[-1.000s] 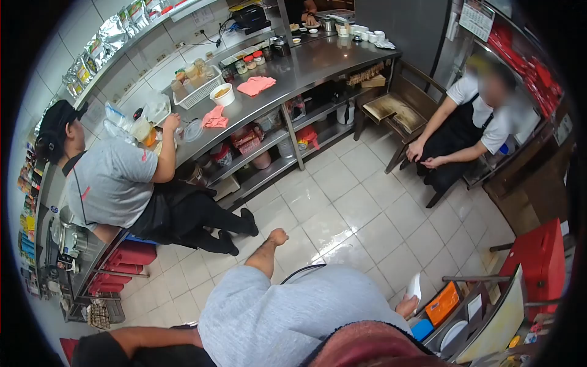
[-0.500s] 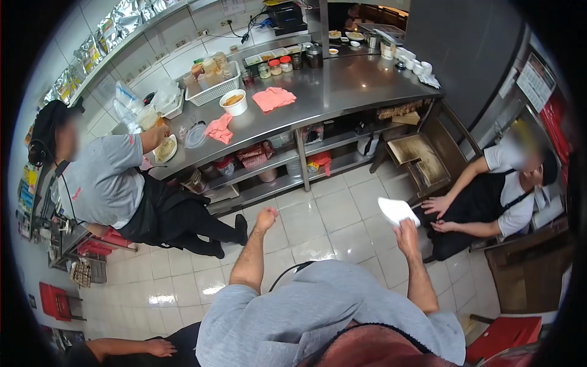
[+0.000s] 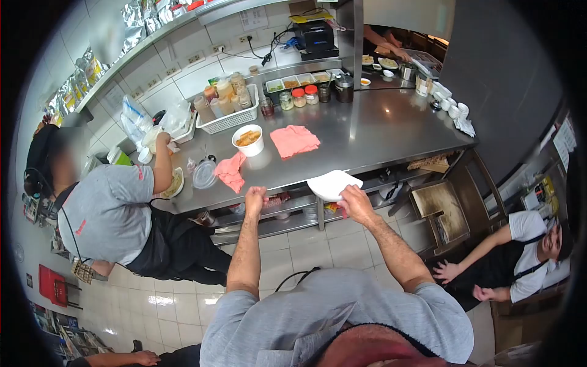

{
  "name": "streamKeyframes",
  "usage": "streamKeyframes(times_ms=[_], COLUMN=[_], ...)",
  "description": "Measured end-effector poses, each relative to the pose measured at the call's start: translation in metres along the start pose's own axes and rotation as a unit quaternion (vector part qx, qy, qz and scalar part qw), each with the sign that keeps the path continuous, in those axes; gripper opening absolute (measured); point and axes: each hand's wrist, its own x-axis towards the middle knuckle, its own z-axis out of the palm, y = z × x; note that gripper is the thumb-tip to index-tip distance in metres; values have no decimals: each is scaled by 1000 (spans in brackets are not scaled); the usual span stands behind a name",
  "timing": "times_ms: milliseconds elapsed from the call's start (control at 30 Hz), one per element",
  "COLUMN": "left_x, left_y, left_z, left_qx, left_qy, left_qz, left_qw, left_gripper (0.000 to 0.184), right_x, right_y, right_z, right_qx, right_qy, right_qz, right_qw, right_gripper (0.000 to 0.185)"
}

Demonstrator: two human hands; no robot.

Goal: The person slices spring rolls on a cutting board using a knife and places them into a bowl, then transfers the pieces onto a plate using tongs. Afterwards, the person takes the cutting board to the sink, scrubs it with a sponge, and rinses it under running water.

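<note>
My right hand (image 3: 358, 205) grips the near edge of a white dish (image 3: 333, 185), tilted in front of the counter's front edge. My left hand (image 3: 255, 199) is closed in a fist near that edge, with nothing visible in it. Beyond the left hand, a pink cloth (image 3: 230, 172) lies crumpled over the edge. A white tub (image 3: 247, 141) of golden-brown food stands on the steel counter (image 3: 379, 125), beside a second pink cloth (image 3: 294, 141). A clear plastic lid (image 3: 204, 175) lies to the left.
A co-worker (image 3: 110, 208) at left reaches over a plate of food (image 3: 173, 183). Another person (image 3: 520, 257) sits at right, near a worn wooden chair (image 3: 449, 208). A white basket of bottles (image 3: 229, 116), lidded jars (image 3: 298, 97) and stacked cups (image 3: 452, 107) stand along the back.
I have come closer to the counter. My right hand has brought the white dish forward to the counter's front edge. My left fist is also nearer the edge. The co-worker's arm has moved toward the bags.
</note>
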Motion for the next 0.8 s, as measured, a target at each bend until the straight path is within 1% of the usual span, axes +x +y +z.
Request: streamKeyframes(times_ms=[33,100,133,167,200,267,333,367,400,467,500,567,600,667,700,767,800], left_x=[15,46,57,61,66,86,96,103,114,130,137,155,164,183,190,211,211], left_y=[6,14,18,24,27,27,39,48,50,50,47,47,44,37,36,24,26], left_z=[2,11,13,19,24,27,32,37,38,32,32,37,39,48,52,50,51], left_qx=[-6,-18,0,-43,-52,-43,-62,-84,-88,-115,-121,-187,-188,-155,-130,-87,-80], left_qy=[-6,29,23,38,34,49,96,125,145,136,165,208,229,284,305,342,340], left_qz=[-10,19,23,10,49,38,7,-13,-9,4,8,-21,-17,-45,-51,-68,-54], left_qw=[1000,999,999,998,997,997,993,988,986,984,979,960,955,945,942,933,935], left_gripper=[15,17,19,20,20,20,22,25,25,30,30,30,30,35,33,33,34], right_x=[13,40,53,65,75,94,112,119,129,148,155,175,183,196,200,204,205], right_y=[4,11,14,21,23,28,35,40,45,54,59,72,76,85,91,98,96], right_z=[3,13,18,28,33,44,59,69,79,98,106,127,133,146,151,159,152], right_qx=[2,-3,-28,-7,-3,25,39,44,49,59,59,76,86,97,107,116,122], right_qy=[-8,-25,-25,-15,-30,-64,-77,-71,-66,-62,-53,-57,-73,-112,-114,-156,-171], right_qz=[-2,-45,-62,-76,-79,-85,-105,-121,-140,-169,-176,-207,-210,-216,-233,-247,-239], right_qw=[1000,999,997,997,996,994,991,989,987,982,981,974,971,965,960,949,948], right_gripper=[19,19,17,16,13,13,13,14,15,15,14,14,13,17,17,24,28])
